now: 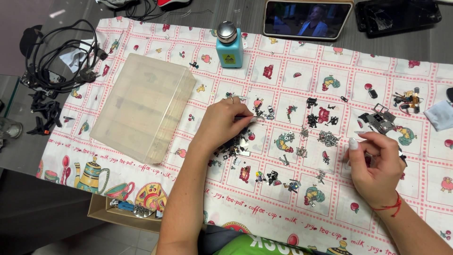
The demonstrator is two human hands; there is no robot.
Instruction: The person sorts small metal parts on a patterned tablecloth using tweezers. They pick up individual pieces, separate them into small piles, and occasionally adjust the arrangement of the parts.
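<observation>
A pair of slim tweezers (249, 117), pinched in the left hand (222, 123), lay nearly level above the patterned tablecloth (283, 226), tip pointing right toward a small metal part (270, 112) just beside it. A heap of tiny dark and silvery parts (232, 149) sat on the cloth under that hand. The right hand (375, 165), fingers curled, rested on the cloth near a pile of small screws (328, 138).

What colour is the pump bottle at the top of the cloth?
The pump bottle is light blue with a silver metal top, seen in the head view.
</observation>
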